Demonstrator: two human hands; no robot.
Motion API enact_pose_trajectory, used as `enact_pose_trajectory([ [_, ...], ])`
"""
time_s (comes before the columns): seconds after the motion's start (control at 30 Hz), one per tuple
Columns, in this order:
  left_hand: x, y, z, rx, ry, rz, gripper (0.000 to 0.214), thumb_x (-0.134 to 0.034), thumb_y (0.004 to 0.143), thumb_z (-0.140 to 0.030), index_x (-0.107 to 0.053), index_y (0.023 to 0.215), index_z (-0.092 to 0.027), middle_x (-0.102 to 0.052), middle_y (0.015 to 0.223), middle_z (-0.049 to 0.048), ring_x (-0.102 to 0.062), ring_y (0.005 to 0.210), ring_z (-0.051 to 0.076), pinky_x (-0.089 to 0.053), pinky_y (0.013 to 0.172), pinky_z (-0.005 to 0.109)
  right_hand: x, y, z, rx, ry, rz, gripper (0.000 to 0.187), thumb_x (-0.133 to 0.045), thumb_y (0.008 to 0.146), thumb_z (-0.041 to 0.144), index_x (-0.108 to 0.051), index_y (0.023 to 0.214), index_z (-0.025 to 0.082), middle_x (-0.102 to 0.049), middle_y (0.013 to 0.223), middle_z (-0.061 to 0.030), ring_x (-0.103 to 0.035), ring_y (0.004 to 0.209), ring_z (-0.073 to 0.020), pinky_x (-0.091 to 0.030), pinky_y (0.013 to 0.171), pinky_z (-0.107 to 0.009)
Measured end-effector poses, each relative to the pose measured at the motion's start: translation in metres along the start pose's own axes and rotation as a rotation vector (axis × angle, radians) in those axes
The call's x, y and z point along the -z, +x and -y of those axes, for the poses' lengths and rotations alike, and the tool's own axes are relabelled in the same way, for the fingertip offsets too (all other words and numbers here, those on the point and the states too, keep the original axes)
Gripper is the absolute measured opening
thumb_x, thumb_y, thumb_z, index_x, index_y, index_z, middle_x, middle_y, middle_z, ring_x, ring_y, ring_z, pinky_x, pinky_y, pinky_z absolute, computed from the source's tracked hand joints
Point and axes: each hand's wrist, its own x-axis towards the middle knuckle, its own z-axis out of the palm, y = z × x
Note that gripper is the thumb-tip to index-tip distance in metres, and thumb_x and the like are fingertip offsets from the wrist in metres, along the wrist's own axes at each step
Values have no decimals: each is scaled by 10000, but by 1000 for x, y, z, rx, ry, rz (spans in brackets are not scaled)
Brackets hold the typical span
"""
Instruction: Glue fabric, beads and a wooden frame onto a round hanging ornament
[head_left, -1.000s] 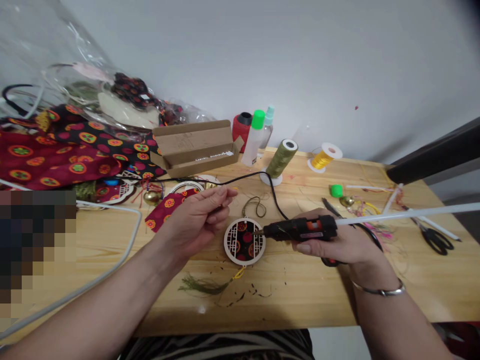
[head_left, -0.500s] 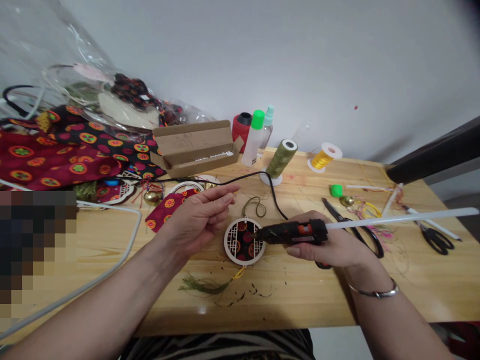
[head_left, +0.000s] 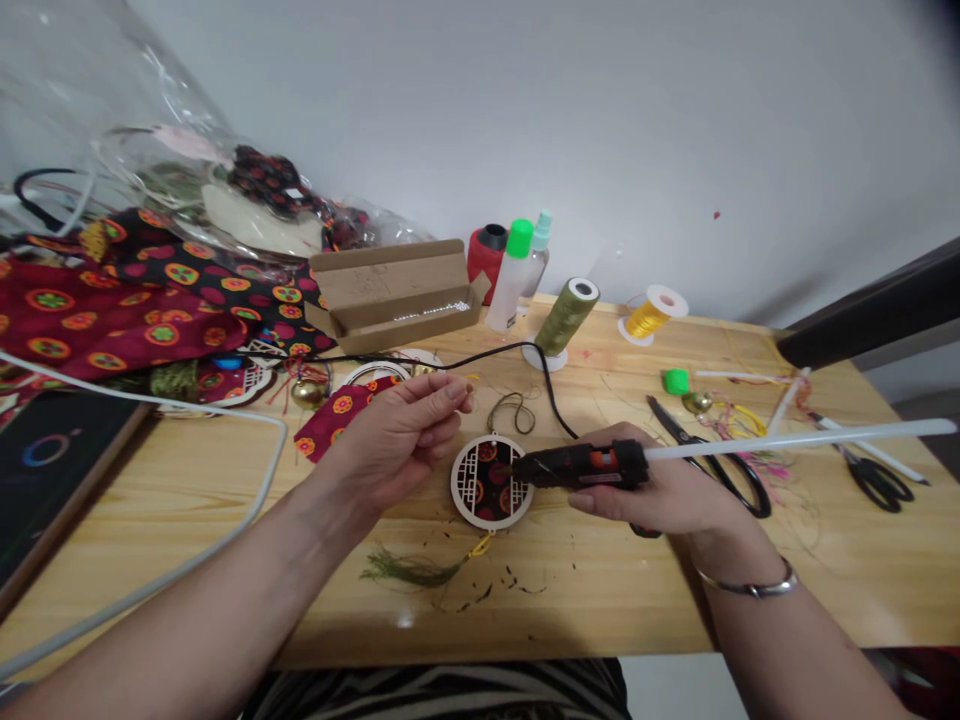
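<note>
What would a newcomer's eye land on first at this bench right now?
At the centre of the table, the right hand grips a black glue gun, its nozzle at a round white lattice ornament, and a long pale glue stick juts out to the right. The left hand hovers just left of the ornament, fingers drawn together. A heap of red patterned fabric fills the far left.

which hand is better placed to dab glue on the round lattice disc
Right. The right hand grips the glue gun, its nozzle at the disc's right edge. The left hand hovers apart from the disc, fingertips pinched, anything in them too small to tell.
</note>
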Motion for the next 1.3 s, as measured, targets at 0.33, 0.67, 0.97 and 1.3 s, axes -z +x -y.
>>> enact_pose_trajectory([
  [0.33, -2, -1, 0, -5, 8, -9, 184, -809, 607, -183, -658, 654, -89, -573, 574, -30, -296, 350, -28, -207, 331, 106, -1, 2, 3, 0, 3, 31, 208, -642, 783, 331, -599, 696, 146, -424, 538, 59, -365, 461, -56, -308, 392, -175],
  [0.67, -2, 0, 0, 3, -4, -35, 141, -783, 635, -139, -679, 716, -89, -610, 642, -2, -324, 359, -28, -213, 333, 101, -3, 0, 5, -12, -57, -18, 220, -642, 748, 317, -563, 622, 155, -423, 555, 45, -385, 498, -73, -336, 422, -183],
  [0.97, -1, 1, 0, -1, 12, -56, 152, -769, 638, -112, -678, 757, -91, -621, 648, 2, -330, 362, -22, -226, 333, 102, -2, -1, 4, -4, -112, -38, 243, -653, 739, 341, -565, 609, 155, -414, 545, 49, -395, 489, -73, -336, 426, -189],
  [1.3, 1, 0, 1, -12, 21, -55, 132, -767, 657, -138, -656, 720, -102, -625, 645, 3, -330, 370, -19, -216, 345, 113, -2, -2, 3, 1, -101, -30, 245, -645, 756, 363, -592, 641, 153, -426, 542, 45, -381, 494, -74, -336, 415, -186],
])
